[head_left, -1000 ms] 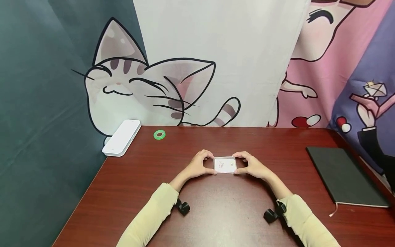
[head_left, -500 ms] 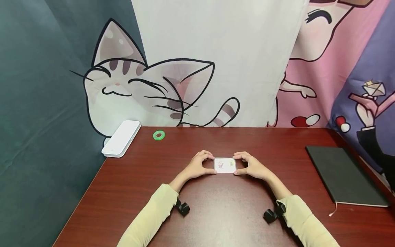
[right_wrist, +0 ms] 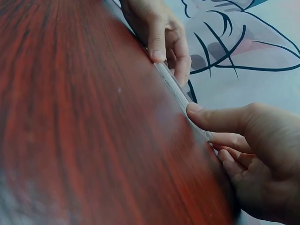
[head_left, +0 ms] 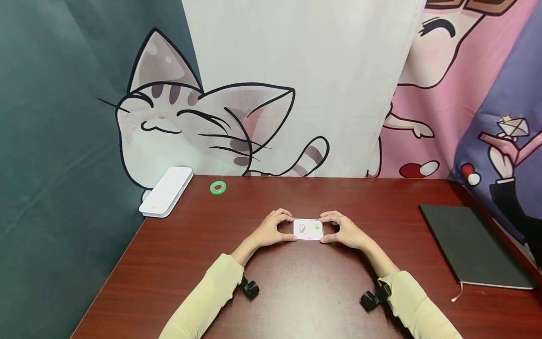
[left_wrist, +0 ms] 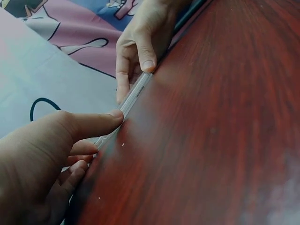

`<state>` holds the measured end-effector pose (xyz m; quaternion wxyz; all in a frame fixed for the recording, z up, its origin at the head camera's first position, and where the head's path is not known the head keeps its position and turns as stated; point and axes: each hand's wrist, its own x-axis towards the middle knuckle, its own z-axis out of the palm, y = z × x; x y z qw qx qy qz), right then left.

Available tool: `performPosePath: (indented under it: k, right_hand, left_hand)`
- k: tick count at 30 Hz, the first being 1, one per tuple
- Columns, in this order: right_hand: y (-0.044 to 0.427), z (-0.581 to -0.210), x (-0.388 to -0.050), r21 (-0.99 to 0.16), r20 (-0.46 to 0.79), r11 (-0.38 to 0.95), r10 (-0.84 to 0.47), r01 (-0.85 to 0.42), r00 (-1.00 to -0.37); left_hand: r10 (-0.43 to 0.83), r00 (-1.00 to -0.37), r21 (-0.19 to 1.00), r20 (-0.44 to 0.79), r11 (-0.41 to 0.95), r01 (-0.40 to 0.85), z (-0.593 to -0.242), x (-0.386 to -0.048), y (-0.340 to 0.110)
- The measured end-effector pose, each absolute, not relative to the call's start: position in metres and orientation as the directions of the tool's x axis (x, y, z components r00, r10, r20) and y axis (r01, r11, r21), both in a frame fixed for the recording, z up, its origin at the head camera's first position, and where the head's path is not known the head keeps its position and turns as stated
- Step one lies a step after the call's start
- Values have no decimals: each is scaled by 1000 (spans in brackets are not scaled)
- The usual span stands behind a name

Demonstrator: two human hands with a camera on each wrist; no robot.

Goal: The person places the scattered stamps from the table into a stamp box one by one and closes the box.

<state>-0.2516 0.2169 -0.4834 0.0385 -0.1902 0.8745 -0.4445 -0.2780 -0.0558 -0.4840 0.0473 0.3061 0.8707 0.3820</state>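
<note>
A small flat clear case with a white face and small coloured prints (head_left: 308, 229) lies in the middle of the table. At its left end my left hand (head_left: 271, 229) holds it between thumb and fingers, the thumb on the near corner. My right hand (head_left: 347, 230) grips the right end in the same way. Both wrist views show the case edge-on: a thin, clear edge (left_wrist: 136, 91) in the left one, and the same edge (right_wrist: 172, 84) in the right one, low over or on the tabletop. Its underside is hidden.
Behind my left hand lies a green ring (head_left: 218, 188), like a tape roll. A white flat box (head_left: 167, 192) sits at the table's far left corner. To the right lies a black notebook (head_left: 476, 246) with a ribbon. A printed curtain (head_left: 338, 70) hangs behind the dark red table (head_left: 305, 301).
The case's face has lost its glare and shows its prints more clearly, as if tilted down flatter. Both hands keep their hold. The head view has shifted slightly.
</note>
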Motion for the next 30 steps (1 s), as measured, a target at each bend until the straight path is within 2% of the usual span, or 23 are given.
performPosePath:
  k: [7, 14, 22, 30]
  right_hand:
    - [214, -483, -250, -774, 141, 539, -366, -333, -920]
    - [214, -479, -254, -766, 110, 564, -357, -308, -928]
    - [214, -479, -260, -759, 119, 565, -367, -323, -923]
    - [216, -480, -261, -753, 100, 562, -415, -342, -904]
  left_hand:
    - [575, -809, 697, 123, 530, 483, -479, -279, -56]
    - [586, -803, 676, 105, 551, 490, -476, -283, -53]
    - [556, -825, 725, 98, 528, 443, -477, -291, -54]
    - [596, -797, 694, 97, 534, 483, -479, -291, -61]
